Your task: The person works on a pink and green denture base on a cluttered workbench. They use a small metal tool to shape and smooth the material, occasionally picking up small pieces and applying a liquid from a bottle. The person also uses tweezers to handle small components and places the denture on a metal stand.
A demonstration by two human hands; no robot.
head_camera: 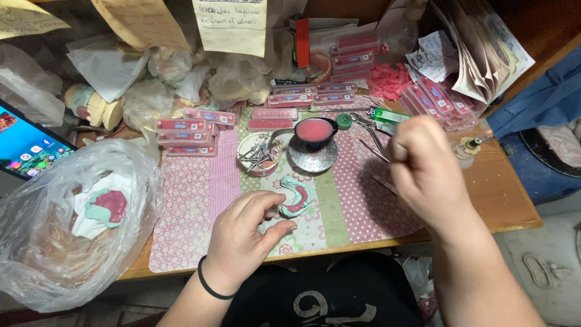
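Your work surface is a wooden table (508, 200) covered by a patchwork cloth mat (200, 200) in pink dots and florals. At 9 o'clock lies a large crinkled clear plastic bag (42, 242) holding a pink-and-teal dental cast. At 12 o'clock, stacks of flat pink boxes (187, 130) flank a small black bowl (315, 130) of glossy pink wax on a round metal stand, beside a tin of metal tools (259, 154). At centre rests the teal horseshoe-shaped denture base (296, 197) with pink teeth ridges. Your left hand (242, 233) curls half-open, thumb and forefinger touching its edge. Your right hand (426, 169), raised at 2 o'clock, is fisted; whether it grips anything, you cannot tell.
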